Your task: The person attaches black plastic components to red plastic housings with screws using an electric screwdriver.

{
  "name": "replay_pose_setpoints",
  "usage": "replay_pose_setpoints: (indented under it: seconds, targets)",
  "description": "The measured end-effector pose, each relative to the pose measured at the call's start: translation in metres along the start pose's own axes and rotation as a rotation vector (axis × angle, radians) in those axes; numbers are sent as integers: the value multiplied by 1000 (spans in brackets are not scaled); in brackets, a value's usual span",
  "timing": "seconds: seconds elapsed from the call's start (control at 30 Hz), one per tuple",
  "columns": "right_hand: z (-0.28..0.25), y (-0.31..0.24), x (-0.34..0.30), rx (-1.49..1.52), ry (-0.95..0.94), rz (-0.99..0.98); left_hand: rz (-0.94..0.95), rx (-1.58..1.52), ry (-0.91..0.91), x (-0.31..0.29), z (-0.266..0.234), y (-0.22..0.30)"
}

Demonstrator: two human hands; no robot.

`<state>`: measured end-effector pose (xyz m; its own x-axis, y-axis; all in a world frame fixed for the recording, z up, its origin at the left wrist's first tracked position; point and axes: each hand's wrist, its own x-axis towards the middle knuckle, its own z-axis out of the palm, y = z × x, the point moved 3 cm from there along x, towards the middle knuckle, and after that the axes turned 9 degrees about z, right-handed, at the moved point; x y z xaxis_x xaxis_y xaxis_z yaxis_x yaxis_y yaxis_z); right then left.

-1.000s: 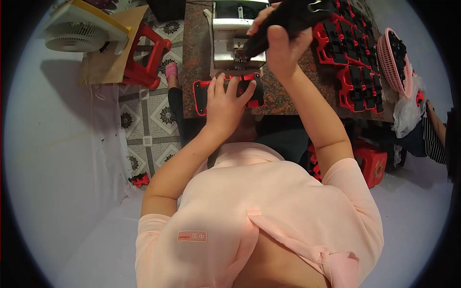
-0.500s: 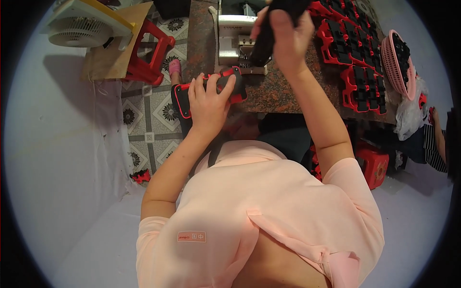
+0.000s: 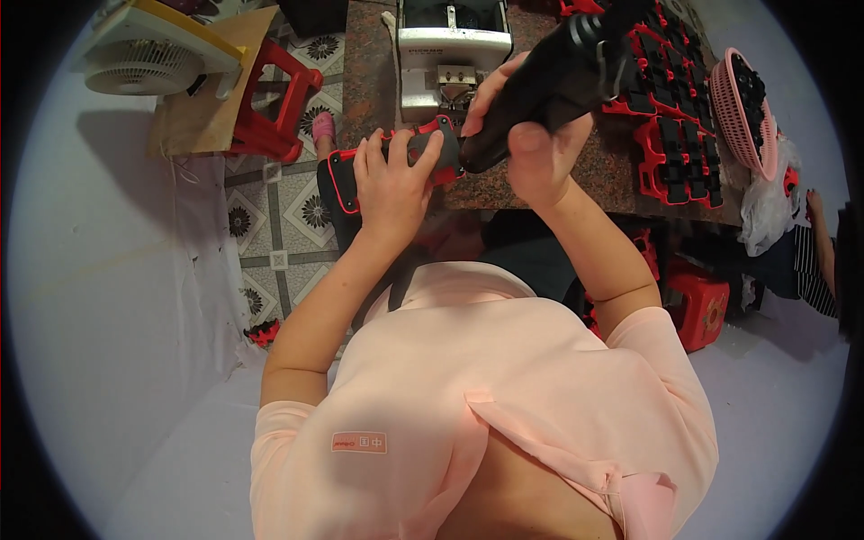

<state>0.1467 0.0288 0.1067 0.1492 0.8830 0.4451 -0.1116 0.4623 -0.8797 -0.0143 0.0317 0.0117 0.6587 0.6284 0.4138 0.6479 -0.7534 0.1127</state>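
Note:
My left hand (image 3: 392, 184) is closed over a red-and-black plastic housing (image 3: 343, 183) at the near left edge of the table, fingers spread across its top. My right hand (image 3: 545, 167) grips a black electric screwdriver (image 3: 531, 94), which is tilted with its body running up to the right. The screwdriver's lower end is at the right end of the housing; its bit and the exact contact are hidden. Just beyond both hands stands a white-and-silver screw feeder (image 3: 450, 49) with a small metal block (image 3: 456, 81) on its front.
Rows of red-and-black parts (image 3: 675, 157) fill the table's right side, beside a pink basket (image 3: 742, 117) of black pieces. A clear plastic bag (image 3: 768, 216) hangs at the table corner. Left are a red stool (image 3: 279, 99) and a fan (image 3: 144, 67). Another person's arm (image 3: 821, 243) shows far right.
My right hand has brought the screwdriver down and nearer, from over the screw feeder to the housing's right end. My left hand stays on the housing. The view has shifted slightly.

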Motion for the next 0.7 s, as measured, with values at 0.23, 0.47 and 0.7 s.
replay_pose_setpoints:
  seconds: [0.23, 0.47, 0.7]
  targets:
    - [10, 7, -4, -26, -56, -2, 17, -7, 26, 0, 2, -4]
    - [9, 13, -4, -23, -37, 17, 18, -24, -6, -5, 16, -9]
    - [-76, -26, -27, 49, 227, -80, 185, -67, -273, 15, -15, 46]
